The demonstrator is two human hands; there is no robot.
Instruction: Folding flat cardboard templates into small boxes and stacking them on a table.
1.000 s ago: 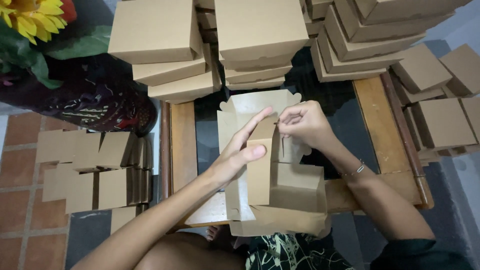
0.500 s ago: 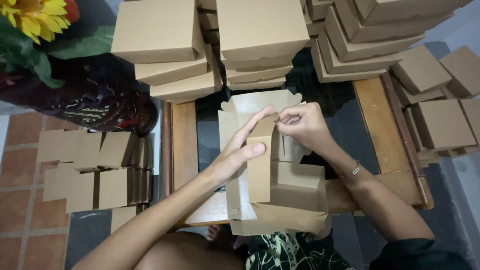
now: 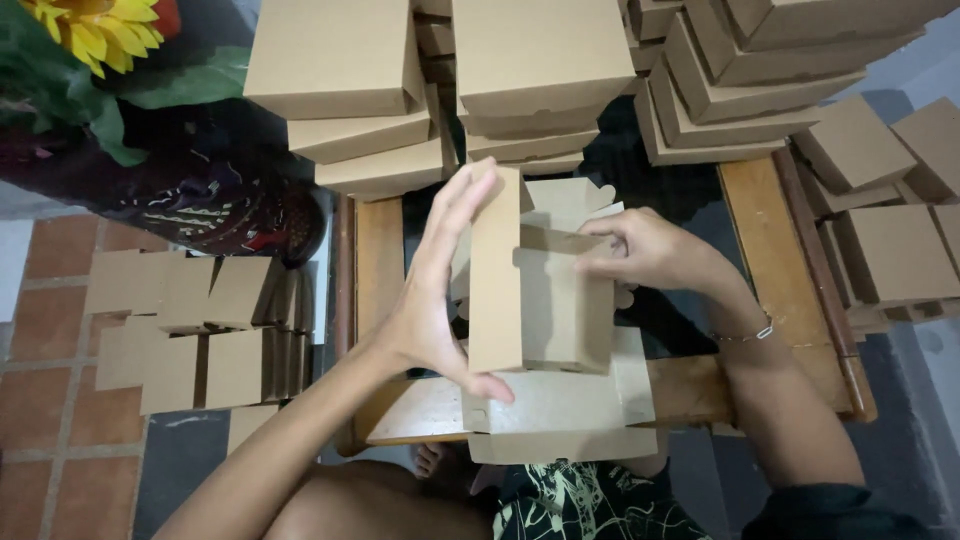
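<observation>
Half-folded brown cardboard box [image 3: 545, 300] centre; finished box stacks [image 3: 540, 70] behind.

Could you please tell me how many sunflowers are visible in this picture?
1: a yellow sunflower at the top left corner, above green leaves and partly cut off by the frame edge, so others may be hidden.
</observation>
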